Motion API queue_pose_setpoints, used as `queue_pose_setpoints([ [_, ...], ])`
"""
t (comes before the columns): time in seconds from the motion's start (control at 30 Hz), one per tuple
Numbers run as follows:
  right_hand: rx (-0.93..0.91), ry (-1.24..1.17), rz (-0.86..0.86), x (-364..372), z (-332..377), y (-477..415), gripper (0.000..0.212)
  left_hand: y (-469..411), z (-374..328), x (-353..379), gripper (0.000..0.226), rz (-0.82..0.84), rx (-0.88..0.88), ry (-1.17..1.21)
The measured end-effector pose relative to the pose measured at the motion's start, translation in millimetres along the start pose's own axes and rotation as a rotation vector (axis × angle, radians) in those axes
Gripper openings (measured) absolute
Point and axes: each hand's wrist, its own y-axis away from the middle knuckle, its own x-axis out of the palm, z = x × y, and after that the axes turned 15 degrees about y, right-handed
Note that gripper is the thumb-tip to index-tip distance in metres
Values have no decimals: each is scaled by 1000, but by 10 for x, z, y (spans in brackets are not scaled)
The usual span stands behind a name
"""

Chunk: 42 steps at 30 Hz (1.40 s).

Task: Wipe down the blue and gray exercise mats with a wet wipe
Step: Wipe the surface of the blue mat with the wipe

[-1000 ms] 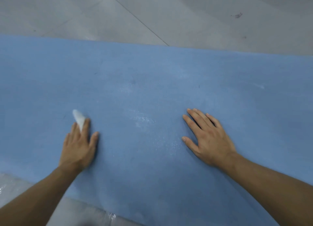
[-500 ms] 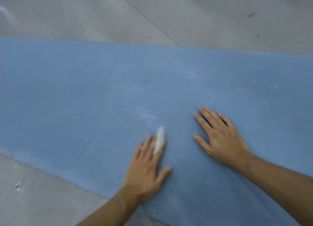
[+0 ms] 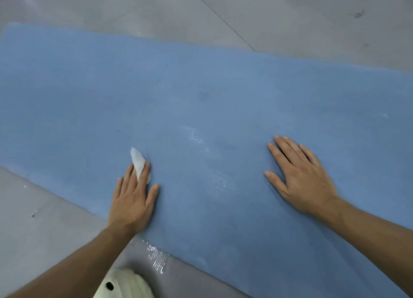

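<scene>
Matt, finely grained foam on the blue exercise mat (image 3: 223, 92), shiny wet streaks mid-mat. White wet wipe (image 3: 137, 160) looks soft, cloth-like, crumpled. Gray floor (image 3: 290, 18) smooth, faint sheen, scuffed. Clear plastic film (image 3: 156, 256) at mat's near edge glossy, crinkled.

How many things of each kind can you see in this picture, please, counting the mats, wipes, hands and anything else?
Mats: 1, the blue mat
Wipes: 1, the white wipe under the left hand
Hands: 2, the left hand and the right hand, both flat on the mat
Other: 1, a pale thing at the bottom edge, too cut off to name
Total: 5
</scene>
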Motion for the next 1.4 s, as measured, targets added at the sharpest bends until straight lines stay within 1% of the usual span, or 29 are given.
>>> queue_pose_setpoints([
  [0.07,1,-6,-13,-1,-2,2,73,24,184,-95,84,-40,-94,18],
  [0.1,1,-8,-20,-4,-3,1,73,52,215,-105,87,-41,-115,29],
  [0.17,1,-3,-31,-9,0,-1,72,119,182,-62,92,0,-91,29],
  [0.23,-2,4,-34,-2,5,-2,72,190,13,8,90,84,42,-2],
  [0.37,-9,3,-49,16,8,-10,72,422,-591,302,80,284,450,-58],
  [0.43,-10,-6,-59,13,9,-15,72,629,-899,560,78,334,638,-114],
  [0.47,-12,-11,-59,9,9,-16,72,741,-1020,675,79,346,700,-147],
  [0.57,-10,-23,-33,-15,9,-22,74,917,-1157,829,80,339,735,-227],
  [0.67,-8,-23,-21,-22,6,-26,74,779,-1068,738,75,329,762,-271],
  [0.7,-9,-23,-21,-23,6,-25,74,689,-1023,690,74,332,740,-257],
  [0.77,-14,-19,-21,-20,7,-16,73,470,-917,576,74,327,614,-180],
  [0.93,-12,-18,-12,-33,12,-22,73,-208,-514,133,78,154,132,-49],
  [1.03,-11,-15,1,-63,15,-22,73,-537,-130,-194,72,14,-188,31],
  [1.1,-6,-20,13,-75,22,-20,73,-632,99,-328,72,-16,-305,38],
  [1.17,6,-25,23,-82,43,-29,74,-646,177,-318,75,-15,-303,27],
  [1.23,18,-24,29,-103,63,-47,73,-620,69,-208,81,-16,-239,44],
  [1.33,38,-27,47,-132,103,-79,73,-625,-267,-2,92,34,-77,37],
  [1.4,56,-39,54,-149,134,-119,74,-669,-526,111,96,88,61,24],
])
